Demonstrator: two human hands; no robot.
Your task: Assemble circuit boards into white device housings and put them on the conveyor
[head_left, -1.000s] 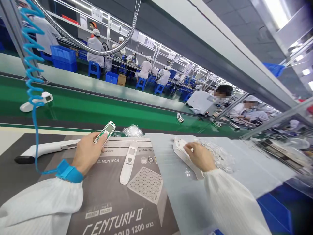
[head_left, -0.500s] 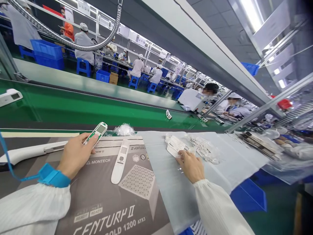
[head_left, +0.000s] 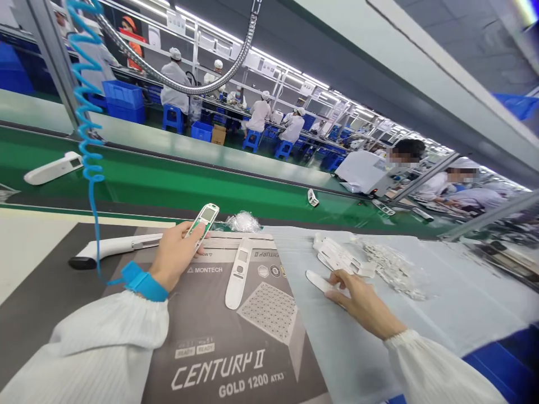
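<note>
Head view: white-cased green circuit board [head_left: 204, 220] in the left hand [head_left: 174, 262]

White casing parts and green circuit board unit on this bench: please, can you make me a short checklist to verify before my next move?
1. Blue wrist strap on the left wrist: ok, it is worn, and a coiled blue cord runs up from it.
2. Green circuit board unit in the left hand: ok, held in the fingers.
3. Board seated in its frame: cannot tell, the detail is too small.
4. White casing strip at the right hand: ok, the fingers touch it.
5. White handheld unit on the Montech box: ok, lying flat, apart from both hands.
6. Strap on the right wrist: cannot tell, the sleeve cuff hides the wrist.
</note>
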